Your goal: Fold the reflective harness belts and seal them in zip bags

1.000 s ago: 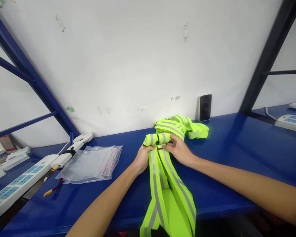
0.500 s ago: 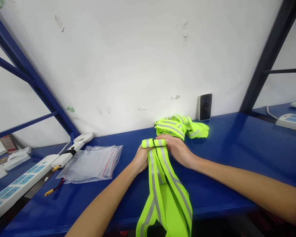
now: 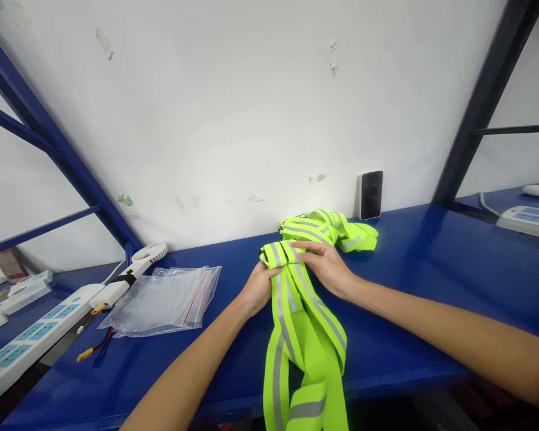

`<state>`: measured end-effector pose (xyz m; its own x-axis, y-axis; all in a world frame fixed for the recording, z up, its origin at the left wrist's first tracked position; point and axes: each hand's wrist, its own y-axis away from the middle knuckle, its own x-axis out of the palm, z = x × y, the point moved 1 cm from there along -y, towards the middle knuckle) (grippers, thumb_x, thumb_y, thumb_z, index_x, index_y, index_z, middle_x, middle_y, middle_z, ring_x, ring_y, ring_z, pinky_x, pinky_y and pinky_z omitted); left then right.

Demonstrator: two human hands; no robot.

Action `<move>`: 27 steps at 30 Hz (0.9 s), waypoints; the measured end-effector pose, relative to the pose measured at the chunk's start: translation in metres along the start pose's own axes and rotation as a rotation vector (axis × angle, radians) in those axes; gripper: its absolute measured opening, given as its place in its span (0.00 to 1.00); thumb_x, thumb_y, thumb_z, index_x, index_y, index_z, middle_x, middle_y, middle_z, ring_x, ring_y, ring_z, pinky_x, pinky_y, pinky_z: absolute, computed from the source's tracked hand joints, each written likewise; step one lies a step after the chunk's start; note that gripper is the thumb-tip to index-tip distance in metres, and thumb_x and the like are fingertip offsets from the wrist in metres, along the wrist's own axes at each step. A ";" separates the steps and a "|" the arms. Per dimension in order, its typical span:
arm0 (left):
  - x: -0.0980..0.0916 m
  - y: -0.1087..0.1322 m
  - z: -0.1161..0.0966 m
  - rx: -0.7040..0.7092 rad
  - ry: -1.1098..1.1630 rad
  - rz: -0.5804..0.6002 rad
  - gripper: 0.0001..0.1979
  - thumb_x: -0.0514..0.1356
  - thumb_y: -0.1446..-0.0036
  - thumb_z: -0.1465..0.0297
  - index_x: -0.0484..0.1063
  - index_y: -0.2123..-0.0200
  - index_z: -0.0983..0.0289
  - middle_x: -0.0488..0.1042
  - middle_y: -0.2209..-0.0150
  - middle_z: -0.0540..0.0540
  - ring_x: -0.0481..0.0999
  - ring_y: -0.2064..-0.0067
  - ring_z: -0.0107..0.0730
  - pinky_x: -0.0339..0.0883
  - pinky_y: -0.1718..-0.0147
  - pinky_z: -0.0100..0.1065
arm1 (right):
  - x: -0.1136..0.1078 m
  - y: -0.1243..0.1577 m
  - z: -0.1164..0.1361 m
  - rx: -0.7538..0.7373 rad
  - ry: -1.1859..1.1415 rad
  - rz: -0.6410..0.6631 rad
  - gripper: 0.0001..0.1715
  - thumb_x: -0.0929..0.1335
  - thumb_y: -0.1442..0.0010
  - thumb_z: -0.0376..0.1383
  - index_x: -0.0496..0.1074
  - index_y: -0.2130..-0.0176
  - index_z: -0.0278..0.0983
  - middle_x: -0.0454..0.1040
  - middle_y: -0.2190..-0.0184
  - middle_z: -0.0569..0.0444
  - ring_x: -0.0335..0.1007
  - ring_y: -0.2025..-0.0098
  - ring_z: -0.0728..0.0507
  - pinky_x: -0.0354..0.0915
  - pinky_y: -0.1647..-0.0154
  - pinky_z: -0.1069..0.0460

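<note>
A neon yellow reflective vest (image 3: 282, 311) made of straps with grey stripes is in both my hands, its upper end folded into a short bundle. My left hand (image 3: 258, 288) grips the bundle's left side, thumb on the front. From the right, my right hand (image 3: 326, 269) pinches the other side with thumb and fingers. Loose straps trail down over the table's front edge and out of view. Just behind my right hand lies a second heap of the same yellow reflective straps (image 3: 354, 234).
On the blue table (image 3: 413, 287), clear zip bags (image 3: 166, 299) lie at left, beside a small white fan (image 3: 150, 251), a cable with yellow connectors (image 3: 86, 354) and a power strip (image 3: 36, 335). A black-faced device (image 3: 371, 195) leans against the wall (image 3: 233, 120).
The rolled upper end of the vest has tilted and looks thicker, showing more of its front. My right thumb and fingers have shifted onto its face. The hanging straps have swung slightly.
</note>
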<state>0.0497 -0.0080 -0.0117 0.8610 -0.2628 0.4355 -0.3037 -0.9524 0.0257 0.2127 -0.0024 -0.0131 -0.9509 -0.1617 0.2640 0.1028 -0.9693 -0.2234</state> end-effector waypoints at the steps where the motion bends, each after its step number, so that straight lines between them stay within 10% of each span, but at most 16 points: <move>1: 0.000 0.001 -0.001 -0.014 -0.012 0.018 0.21 0.66 0.55 0.76 0.72 0.54 0.65 0.79 0.55 0.60 0.79 0.55 0.46 0.71 0.52 0.44 | 0.000 0.000 0.001 0.005 0.012 -0.013 0.21 0.74 0.50 0.36 0.78 0.54 0.38 0.77 0.51 0.49 0.72 0.48 0.36 0.64 0.45 0.42; 6: -0.003 0.004 -0.001 -0.027 -0.023 0.042 0.26 0.65 0.54 0.74 0.69 0.48 0.65 0.78 0.54 0.60 0.79 0.55 0.48 0.69 0.51 0.47 | 0.003 0.002 0.008 -0.006 0.033 -0.066 0.36 0.75 0.55 0.30 0.72 0.46 0.40 0.73 0.45 0.50 0.70 0.45 0.39 0.64 0.43 0.45; 11: -0.011 0.002 0.004 0.001 -0.111 0.030 0.27 0.65 0.57 0.77 0.68 0.50 0.64 0.78 0.54 0.59 0.78 0.54 0.48 0.70 0.52 0.47 | 0.005 0.002 0.012 0.110 -0.082 0.078 0.23 0.75 0.55 0.31 0.75 0.56 0.35 0.79 0.56 0.48 0.74 0.51 0.39 0.67 0.47 0.46; 27: -0.015 -0.001 0.000 0.187 -0.333 -0.003 0.29 0.71 0.56 0.67 0.67 0.50 0.65 0.75 0.49 0.63 0.76 0.50 0.49 0.69 0.51 0.48 | 0.012 0.014 0.011 0.185 -0.018 0.119 0.31 0.70 0.44 0.33 0.55 0.46 0.47 0.76 0.61 0.56 0.76 0.63 0.45 0.72 0.63 0.49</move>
<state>0.0372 -0.0035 -0.0180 0.9565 -0.2667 0.1181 -0.2480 -0.9567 -0.1521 0.2064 -0.0202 -0.0031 -0.9235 -0.2787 0.2634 0.2675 -0.9604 -0.0783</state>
